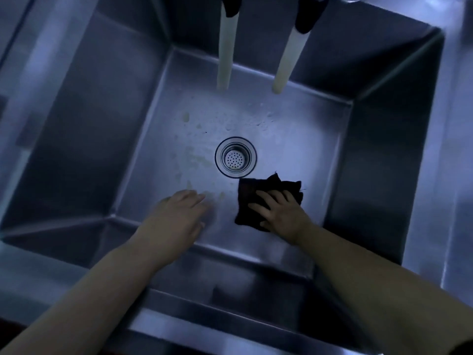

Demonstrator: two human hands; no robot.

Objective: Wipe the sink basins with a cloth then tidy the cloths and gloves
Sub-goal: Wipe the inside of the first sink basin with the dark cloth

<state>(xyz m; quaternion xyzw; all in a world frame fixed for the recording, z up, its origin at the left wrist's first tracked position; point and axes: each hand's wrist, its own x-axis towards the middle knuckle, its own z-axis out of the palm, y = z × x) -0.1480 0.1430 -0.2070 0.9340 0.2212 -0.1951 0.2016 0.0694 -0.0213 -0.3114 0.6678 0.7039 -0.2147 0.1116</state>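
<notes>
I look straight down into a deep steel sink basin (294,139). A dark folded cloth (249,193) lies flat on the basin floor, just below and right of the round drain strainer (235,157). My right hand (280,212) presses on the cloth with its fingers spread flat. My left hand (179,213) rests flat on the bare basin floor to the cloth's left, holding nothing. Pale smears and water drops mark the floor left of and above the drain. No gloves are in view.
Two pale hoses (225,55) (288,60) hang from dark fittings at the top into the basin. Steep steel walls surround the floor on all sides. The sink's rim (458,175) runs along the right edge.
</notes>
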